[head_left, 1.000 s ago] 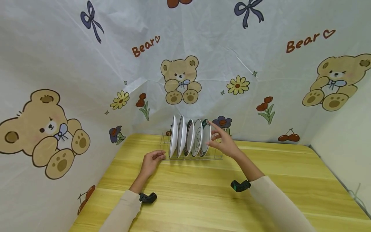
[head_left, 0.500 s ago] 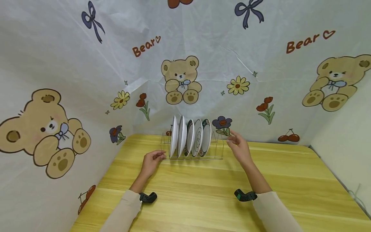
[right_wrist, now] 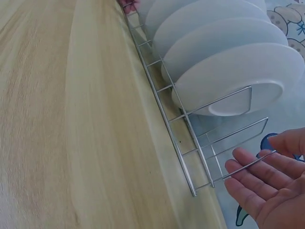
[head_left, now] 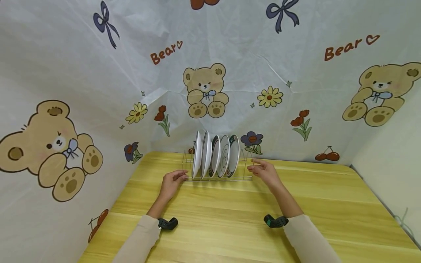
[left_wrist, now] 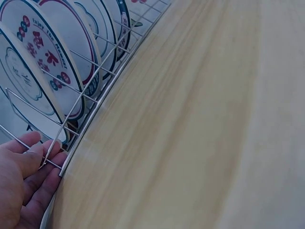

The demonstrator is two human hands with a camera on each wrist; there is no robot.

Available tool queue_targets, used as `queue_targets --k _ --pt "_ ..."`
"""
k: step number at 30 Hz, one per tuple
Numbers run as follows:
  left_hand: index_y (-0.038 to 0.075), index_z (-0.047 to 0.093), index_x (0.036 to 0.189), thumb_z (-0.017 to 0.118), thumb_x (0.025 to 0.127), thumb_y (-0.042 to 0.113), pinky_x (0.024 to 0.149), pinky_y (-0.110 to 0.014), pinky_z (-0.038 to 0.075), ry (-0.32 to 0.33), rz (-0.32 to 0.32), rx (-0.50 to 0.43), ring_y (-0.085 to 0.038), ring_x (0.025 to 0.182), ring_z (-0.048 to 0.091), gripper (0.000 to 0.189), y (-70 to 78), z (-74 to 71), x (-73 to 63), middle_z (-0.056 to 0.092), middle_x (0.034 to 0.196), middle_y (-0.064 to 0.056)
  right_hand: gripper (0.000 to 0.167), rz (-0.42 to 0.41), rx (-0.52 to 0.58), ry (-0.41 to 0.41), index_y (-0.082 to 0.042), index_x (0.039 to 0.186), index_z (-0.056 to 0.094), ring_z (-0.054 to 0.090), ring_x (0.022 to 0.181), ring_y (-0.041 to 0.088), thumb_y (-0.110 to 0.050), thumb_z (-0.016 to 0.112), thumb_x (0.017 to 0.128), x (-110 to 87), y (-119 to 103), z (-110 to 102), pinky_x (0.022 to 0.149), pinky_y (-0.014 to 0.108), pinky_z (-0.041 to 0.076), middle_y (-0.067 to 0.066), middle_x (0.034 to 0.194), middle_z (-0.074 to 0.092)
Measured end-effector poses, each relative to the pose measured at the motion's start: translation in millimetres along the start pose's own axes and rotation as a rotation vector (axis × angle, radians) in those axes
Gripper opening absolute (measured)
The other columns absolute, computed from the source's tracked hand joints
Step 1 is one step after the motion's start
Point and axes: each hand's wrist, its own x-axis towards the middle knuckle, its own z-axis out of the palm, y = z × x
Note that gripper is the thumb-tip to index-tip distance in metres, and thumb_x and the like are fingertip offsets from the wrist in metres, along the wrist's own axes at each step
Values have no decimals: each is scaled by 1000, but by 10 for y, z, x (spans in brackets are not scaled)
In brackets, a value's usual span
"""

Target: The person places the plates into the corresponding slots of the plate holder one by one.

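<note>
Several white plates (head_left: 234, 157) stand on edge in a wire dish rack (right_wrist: 164, 116), grouped from its left end to right of its middle. Some have dark patterned rims; red and blue printing shows on a plate (left_wrist: 43, 55) in the left wrist view. At the rack's left end my left hand (head_left: 170, 185) pinches the end wire between thumb and fingers. My right hand (head_left: 268, 175) is at the opposite end, palm turned toward the rack, its loosely bent fingers (right_wrist: 255, 179) touching or very near the end wire. It holds no plate.
The rack stands on a wood-grain table (head_left: 210, 219), near its back edge. Behind hangs a white cloth (head_left: 243, 47) printed with bears and flowers. A dark wrist device (head_left: 275, 221) sits on each forearm. A pale wall (head_left: 391, 157) borders the right side.
My right hand has left the rightmost plate, swung out right past the rack, then come down and slightly back left to the rack's end wire. The left hand and the plates have stayed put.
</note>
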Motion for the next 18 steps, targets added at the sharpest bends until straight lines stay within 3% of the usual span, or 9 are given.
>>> queue_targets --k 8,18 --pt "0 76 109 67 97 2 80 -30 63 -37 8 -24 -30 89 76 16 -25 31 -37 76 98 -16 38 -13 -46 71 9 134 60 68 111 36 -16 55 107 19 50 -13 97 39 57 26 117 70" --pt "3 79 105 71 95 7 71 -26 63 -136 19 26 -30 88 75 13 118 67 -175 77 99 -11 40 -31 -87 86 10 130 63 68 111 39 -22 54 108 118 71 -128 93 36 59 27 115 70"
